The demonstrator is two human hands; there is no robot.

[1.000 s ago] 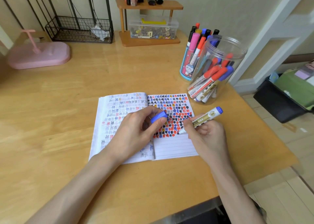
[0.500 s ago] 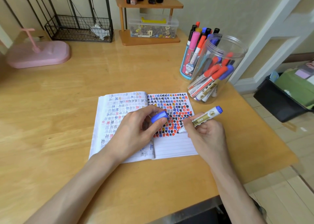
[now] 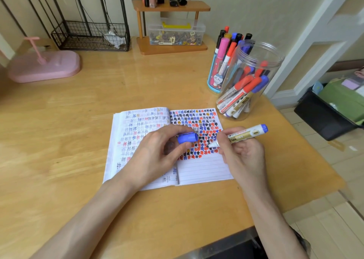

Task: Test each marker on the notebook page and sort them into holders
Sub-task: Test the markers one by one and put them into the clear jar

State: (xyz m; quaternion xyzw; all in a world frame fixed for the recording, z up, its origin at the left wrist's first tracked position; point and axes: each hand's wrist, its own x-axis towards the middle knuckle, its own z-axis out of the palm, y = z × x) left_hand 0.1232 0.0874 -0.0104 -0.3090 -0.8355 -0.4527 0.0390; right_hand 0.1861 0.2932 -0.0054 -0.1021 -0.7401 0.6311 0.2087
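marker (image 3: 242, 135) barely shifted | right hand (image 3: 244, 156) grips it — tip indistinct | left hand (image 3: 155, 156) pinches cap (image 3: 187, 137)

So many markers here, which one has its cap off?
The marker in the right hand: its tip is bare over the notebook, its blue cap pinched in the left hand. Those in the clear jar look capped.

At the back of the bench (image 3: 59, 121): a pink stand (image 3: 45, 67), a wire basket (image 3: 88, 36) and a wooden shelf (image 3: 171, 6) (clear box of clips (image 3: 175, 33) inside).

repeated # signs on notebook page (image 3: 204, 170), marker (image 3: 241, 135) label illegible
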